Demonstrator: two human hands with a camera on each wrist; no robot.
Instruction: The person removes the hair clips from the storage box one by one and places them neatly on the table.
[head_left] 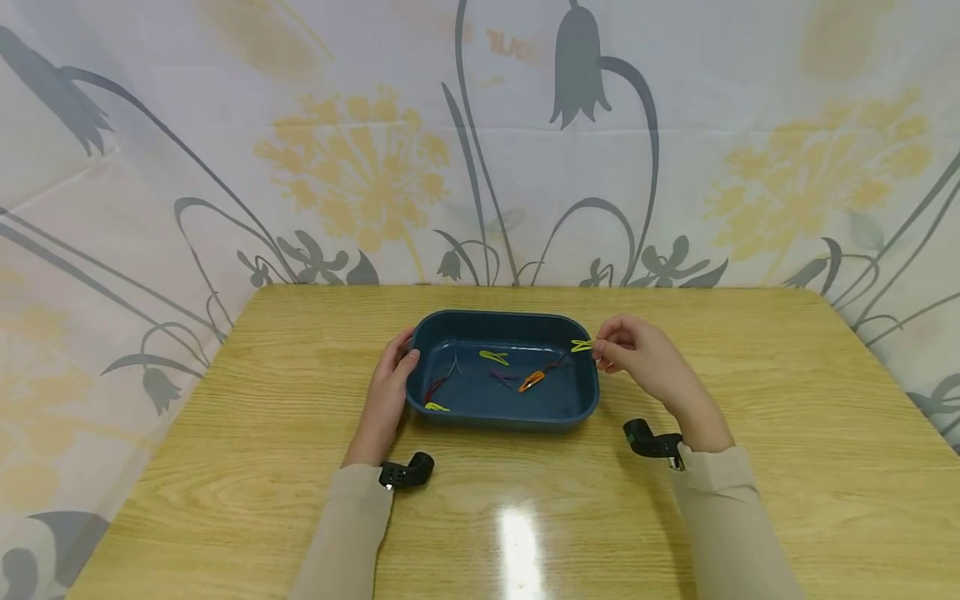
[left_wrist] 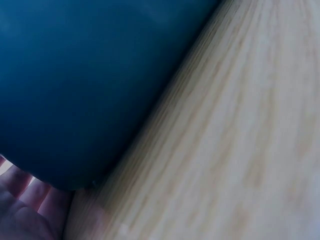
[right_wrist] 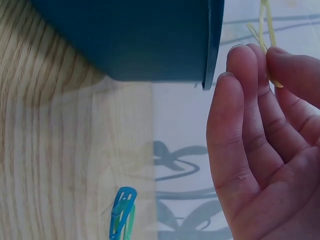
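Floral curtain behind, wooden table (head_left: 750,433) below: your right hand (head_left: 637,354) pinches a yellow hair clip (head_left: 581,345) over the blue tray's (head_left: 502,418) right rim. Your left hand (head_left: 390,383) seems to clasp the tray's left wall, beside more clips (head_left: 531,381) inside.

Staged recording corner: wooden table (head_left: 750,433) against floral fabric backdrop (head_left: 360,167).
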